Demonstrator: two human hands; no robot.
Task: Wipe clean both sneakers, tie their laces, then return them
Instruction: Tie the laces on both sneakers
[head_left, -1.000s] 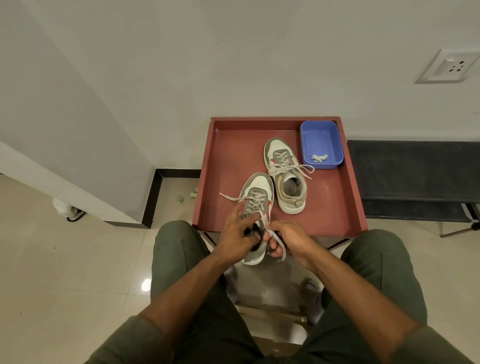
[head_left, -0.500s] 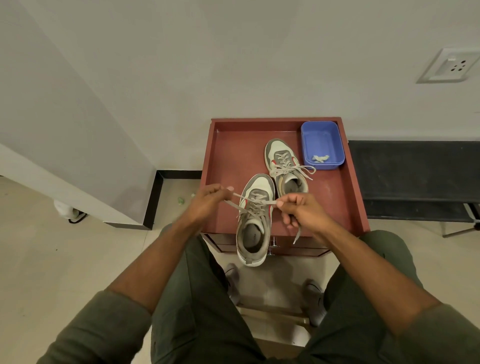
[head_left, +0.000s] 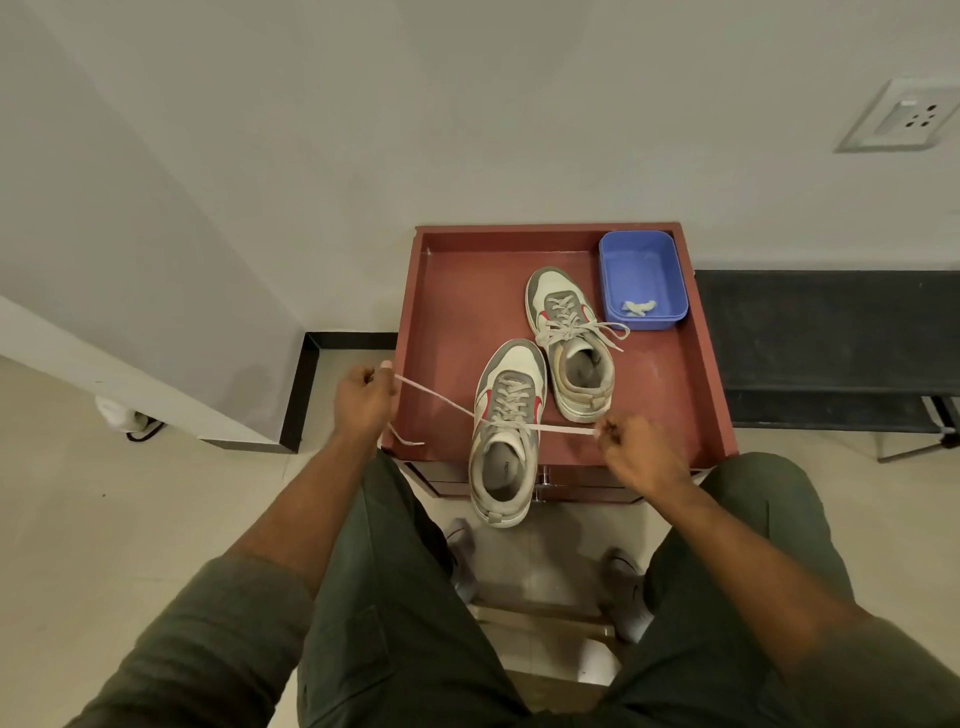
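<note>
Red-brown worktop (head_left: 452, 312) with raised rim, set against white wall, drawer front below near edge. Near sneaker (head_left: 506, 431) at middle of near edge, heel overhanging edge, toe toward wall. Far sneaker (head_left: 569, 343) right of centre, laces tied in bow. Blue tub (head_left: 641, 278) in far right corner, just beside far sneaker's toe, small pale scrap inside.

The light is soft and a little dim, with a warm grey tone. The wall (head_left: 467, 104) is evenly lit, darker toward the upper left of the frame. Shadows are weak and diffuse. The wide lens bends straight lines near the edges. The centre is sharp; the lower corners look slightly blurred.
</note>
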